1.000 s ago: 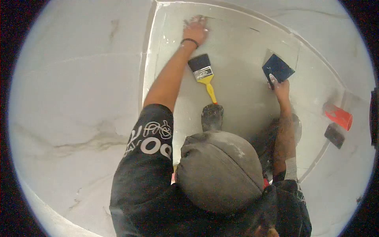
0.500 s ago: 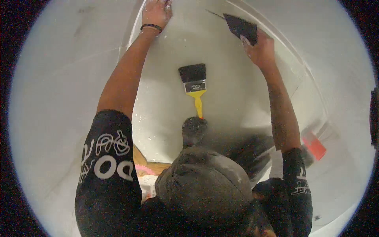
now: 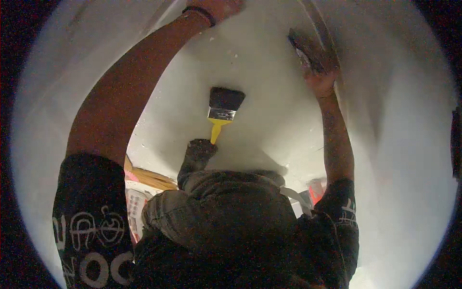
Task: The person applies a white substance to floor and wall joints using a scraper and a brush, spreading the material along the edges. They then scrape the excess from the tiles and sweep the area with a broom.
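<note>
At the top edge, my left hand [image 3: 221, 7] is partly cut off, with a dark band on its wrist; its fingers are blurred. My right hand [image 3: 321, 82] grips a dark flat scraper blade [image 3: 308, 50], tilted close over the pale surface [image 3: 269, 106] near its right-hand seam. Between my arms lies a wide paintbrush [image 3: 227, 98] with dark bristles, a metal ferrule and a yellow handle. The handle's end meets the toe of a dark, dusty shoe [image 3: 201, 148].
Pale curved walls [image 3: 399, 120] rise on both sides. At lower left are a tan wooden-looking piece [image 3: 153, 177] and a white item with round marks [image 3: 136, 201]. A red object [image 3: 315, 192] shows beside my right sleeve. Small white specks dot the surface.
My left hand has moved right and up, partly out of view. My right hand has moved slightly lower, and the blade has turned more edge-on. The view has shifted, with the brush farther left.
</note>
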`<state>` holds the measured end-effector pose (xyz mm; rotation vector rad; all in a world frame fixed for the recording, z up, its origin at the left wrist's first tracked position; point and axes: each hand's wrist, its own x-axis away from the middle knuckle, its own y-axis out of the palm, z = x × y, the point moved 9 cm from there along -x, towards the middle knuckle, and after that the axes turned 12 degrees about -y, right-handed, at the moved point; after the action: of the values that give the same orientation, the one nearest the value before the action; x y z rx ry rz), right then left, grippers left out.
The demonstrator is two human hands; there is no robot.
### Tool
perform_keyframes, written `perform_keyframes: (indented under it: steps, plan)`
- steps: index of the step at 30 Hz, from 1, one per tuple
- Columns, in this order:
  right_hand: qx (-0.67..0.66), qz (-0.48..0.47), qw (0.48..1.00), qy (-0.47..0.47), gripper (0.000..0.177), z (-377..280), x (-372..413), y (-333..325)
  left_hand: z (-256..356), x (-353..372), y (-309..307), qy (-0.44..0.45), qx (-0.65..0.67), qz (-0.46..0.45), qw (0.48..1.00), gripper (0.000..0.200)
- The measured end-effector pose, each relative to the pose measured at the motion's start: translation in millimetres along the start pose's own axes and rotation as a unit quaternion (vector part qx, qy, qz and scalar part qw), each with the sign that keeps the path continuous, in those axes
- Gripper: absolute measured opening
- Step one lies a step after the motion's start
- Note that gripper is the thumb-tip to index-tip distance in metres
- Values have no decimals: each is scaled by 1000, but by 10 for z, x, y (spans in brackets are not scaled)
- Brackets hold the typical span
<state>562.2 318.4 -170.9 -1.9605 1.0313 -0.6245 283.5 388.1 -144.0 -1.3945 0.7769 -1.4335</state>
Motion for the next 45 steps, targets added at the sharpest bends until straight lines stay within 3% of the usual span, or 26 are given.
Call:
perform_keyframes:
  steps: [2, 3, 6, 7, 8, 9, 11, 12, 14, 18, 19, 20, 21, 22, 23, 24, 27, 28, 30, 31, 33, 37, 40, 42, 45]
  plan:
    - [-15, 7, 988, -152, 43, -134, -50, 57, -39, 4, 65, 33, 26, 46, 998, 64]
    - [-22, 2, 987, -158, 43, -121, -38, 105, -27, 52, 10, 77, 47, 95, 991, 66]
    - [-45, -38, 994, -95, 42, 87, 122, 189, -33, 9, 30, 48, -4, 128, 991, 65]
    - [-50, -51, 995, -72, 41, 134, 191, 198, 7, 19, -17, 46, -4, 125, 991, 65]
    - [-55, -65, 995, -51, 42, 175, 246, 205, -15, -15, 32, 22, -11, 62, 998, 65]
    - [-56, -68, 995, -53, 42, 44, 157, 109, -67, -35, 105, -4, -19, 1, 1000, 65]
    - [45, 52, 969, -237, 37, -708, -193, -365, -92, -51, 165, 20, -17, 42, 999, 64]
    - [43, 53, 970, -235, 37, -779, -303, -335, -54, -21, 158, 50, -13, 81, 995, 64]
    - [-3, 81, 965, -248, 29, -808, -450, -337, 11, 55, 68, 35, 5, 52, 998, 63]
    - [61, 86, 970, -220, 26, -877, -309, -454, -20, -38, 53, 30, -3, 32, 999, 59]
    - [119, -17, 975, -185, 26, -1108, -351, -562, -79, -74, 185, 31, -4, 32, 999, 59]
    - [174, -121, 966, -151, 26, -1181, -359, -529, -71, -33, 187, 83, -11, 138, 987, 60]
    - [171, -121, 966, -152, 26, -1102, -365, -429, -58, 74, 134, 134, -19, 241, 961, 60]
    - [79, -55, 984, -150, 28, -953, -373, -366, -31, 94, 61, 133, -22, 239, 962, 60]
    - [-11, 14, 989, -145, 31, -834, -376, -343, -33, -5, 58, 70, -23, 136, 988, 61]
    - [-14, 34, 989, -145, 34, -732, -449, -231, -59, -45, 98, 6, -21, 33, 999, 62]
    - [53, 20, 992, -112, 45, -713, -878, -6, -19, -36, -9, -21, -32, -21, 999, 63]
    - [57, 14, 993, -103, 49, -744, -931, -18, -65, -59, 77, -18, -35, -18, 999, 63]
    - [31, -13, 997, -76, 56, -621, -764, 32, -122, -59, 235, 27, -32, 78, 996, 64]
    - [-11, -38, 998, -52, 60, -458, -522, 124, -133, -67, 192, 24, -32, 77, 996, 64]
    - [-20, 7, 994, -111, 56, -681, -396, -219, -26, -17, 175, 75, -5, 3, 997, 65]
    - [14, 44, 986, -159, 47, -735, -427, -159, -111, -48, 252, 49, -21, 58, 997, 64]
    - [10, 144, 972, -186, 43, -791, -742, -203, 13, -45, 26, 9, -45, 2, 999, 63]
    - [74, 28, 988, -134, 40, -961, -857, -166, -29, -29, 25, -11, -1, -43, 999, 63]
    - [5, 25, 988, -152, 40, -903, -648, -342, -43, -92, 137, 17, 0, -47, 999, 65]
